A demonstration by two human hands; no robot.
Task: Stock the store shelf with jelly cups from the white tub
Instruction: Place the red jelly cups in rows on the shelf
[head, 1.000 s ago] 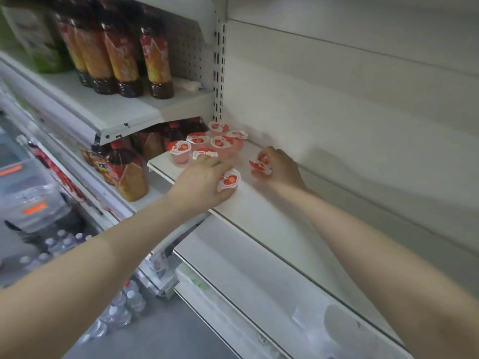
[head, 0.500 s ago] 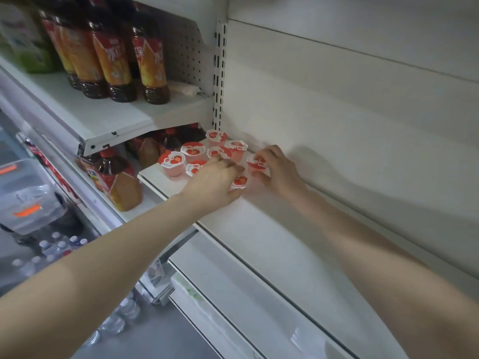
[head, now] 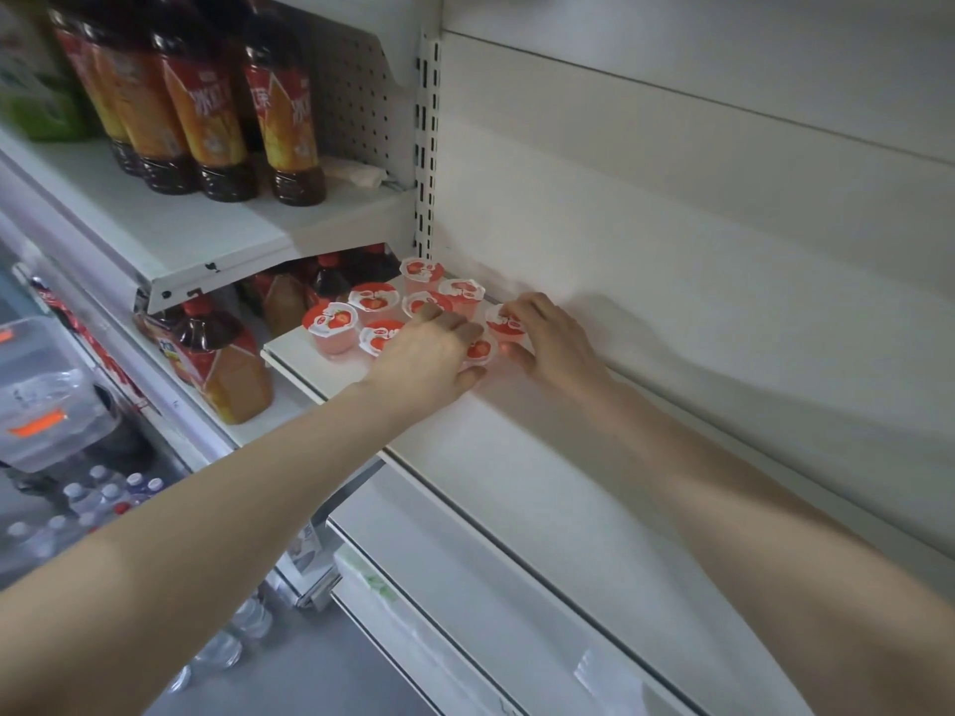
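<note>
While both arms reached to the far left end of the white shelf (head: 517,457), my left hand (head: 429,354) curled its fingers round a jelly cup (head: 480,349) standing on the shelf surface. My right hand (head: 553,343) pinched a second cup (head: 509,323) just behind it, close to the back panel (head: 672,224). Six more strawberry-lidded cups (head: 372,297) stood clustered in the corner, touching one another. Tea bottles (head: 217,121) lined the neighbouring upper shelf. I could not see the tub.
</note>
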